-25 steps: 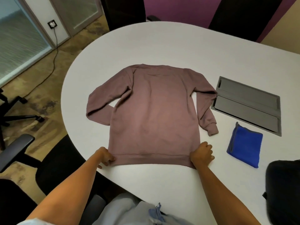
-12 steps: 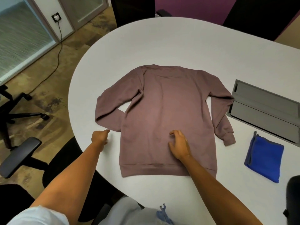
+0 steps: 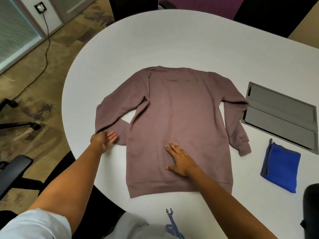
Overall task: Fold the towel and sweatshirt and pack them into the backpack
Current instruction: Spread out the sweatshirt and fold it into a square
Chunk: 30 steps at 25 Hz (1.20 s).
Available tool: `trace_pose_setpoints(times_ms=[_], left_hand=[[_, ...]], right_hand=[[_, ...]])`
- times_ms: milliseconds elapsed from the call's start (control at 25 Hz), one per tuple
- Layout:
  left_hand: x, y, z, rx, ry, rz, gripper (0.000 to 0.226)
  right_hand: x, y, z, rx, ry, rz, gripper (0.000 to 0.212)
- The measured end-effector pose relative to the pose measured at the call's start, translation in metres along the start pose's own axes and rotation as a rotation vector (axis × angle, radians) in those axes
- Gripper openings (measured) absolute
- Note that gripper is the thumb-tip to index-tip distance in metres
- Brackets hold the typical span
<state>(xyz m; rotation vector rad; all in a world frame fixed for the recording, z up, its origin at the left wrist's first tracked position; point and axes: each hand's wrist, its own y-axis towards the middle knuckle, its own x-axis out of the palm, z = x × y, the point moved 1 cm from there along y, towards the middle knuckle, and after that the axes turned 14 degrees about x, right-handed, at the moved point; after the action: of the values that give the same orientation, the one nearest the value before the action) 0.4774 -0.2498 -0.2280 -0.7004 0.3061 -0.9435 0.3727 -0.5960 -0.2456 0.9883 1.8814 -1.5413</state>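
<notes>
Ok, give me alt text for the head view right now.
A mauve sweatshirt lies flat on a white table; the right hand presses its body and the left hand touches its sleeve. A folded blue towel lies to the right.

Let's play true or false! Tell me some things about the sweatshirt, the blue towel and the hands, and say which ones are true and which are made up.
1. The sweatshirt lies spread flat on the white table. True.
2. The right hand rests flat on the sweatshirt's body. True.
3. The blue towel lies on top of the sweatshirt. False: it lies on the table beside it, apart from the sleeve.
4. The left hand holds the towel. False: it reaches with straight fingers to the sweatshirt's sleeve, at the table's edge.
5. The towel is already folded. True.
6. Both sleeves are folded across the sweatshirt's body. False: each sleeve lies out to its own side.
</notes>
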Motion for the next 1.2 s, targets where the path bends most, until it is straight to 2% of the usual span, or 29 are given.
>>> trace_pose_setpoints(times_ms=[120, 200, 240, 320, 400, 520, 600, 680, 760, 800, 840, 920, 1000, 1040, 1120, 1200], left_hand=[[-0.004, 0.011, 0.008, 0.042, 0.096, 0.018, 0.030], [-0.006, 0.012, 0.014, 0.169, 0.294, 0.132, 0.015], [-0.005, 0.009, 0.019, 0.262, 0.397, 0.216, 0.010], [0.003, -0.002, 0.032, 0.500, 0.537, 0.382, 0.018], [0.015, -0.016, 0.044, 0.770, 0.597, 0.388, 0.025], [0.031, -0.031, 0.048, 1.158, 0.846, 0.271, 0.042], [0.038, -0.046, 0.041, 1.444, 1.088, 0.104, 0.058], [0.044, -0.063, 0.018, 1.700, 1.337, -0.202, 0.063], [0.044, -0.065, -0.017, 1.836, 1.531, -0.585, 0.056], [0.038, -0.067, -0.036, 1.833, 1.616, -0.745, 0.053], [0.029, -0.070, -0.053, 1.752, 1.717, -0.867, 0.054], [0.020, -0.071, -0.075, 1.470, 1.901, -0.976, 0.064], [0.013, -0.077, -0.088, 1.143, 2.018, -0.989, 0.070], [0.013, -0.079, -0.090, 1.050, 2.031, -0.995, 0.070], [0.013, -0.083, -0.085, 0.992, 1.993, -0.970, 0.067], [0.011, -0.083, -0.081, 0.941, 1.838, -0.847, 0.057]], right_hand=[[0.002, 0.000, 0.001, 0.005, 0.021, -0.002, 0.095], [0.003, 0.001, 0.001, 0.007, 0.039, -0.003, 0.095], [0.003, 0.002, 0.001, 0.007, 0.046, -0.003, 0.095], [0.003, 0.002, 0.001, 0.005, 0.050, -0.001, 0.094], [0.001, 0.003, 0.001, 0.006, 0.074, -0.007, 0.090], [-0.011, 0.003, -0.002, 0.037, 0.308, -0.030, 0.080], [-0.025, 0.003, -0.005, 0.101, 0.564, 0.017, 0.070], [-0.039, 0.004, -0.014, 0.223, 0.889, 0.057, 0.057], [-0.052, 0.013, -0.019, 0.384, 1.373, 0.003, 0.056], [-0.056, 0.013, -0.019, 0.434, 1.633, -0.053, 0.063], [-0.059, 0.011, -0.017, 0.463, 1.844, -0.097, 0.071], [-0.056, 0.016, -0.009, 0.548, 2.067, -0.111, 0.081], [-0.045, 0.014, -0.002, 0.652, 2.022, -0.095, 0.078], [-0.040, 0.013, 0.002, 0.716, 1.934, -0.089, 0.070], [-0.034, 0.015, 0.009, 0.806, 1.803, -0.071, 0.055], [-0.035, 0.023, 0.015, 0.852, 1.774, -0.052, 0.054]])
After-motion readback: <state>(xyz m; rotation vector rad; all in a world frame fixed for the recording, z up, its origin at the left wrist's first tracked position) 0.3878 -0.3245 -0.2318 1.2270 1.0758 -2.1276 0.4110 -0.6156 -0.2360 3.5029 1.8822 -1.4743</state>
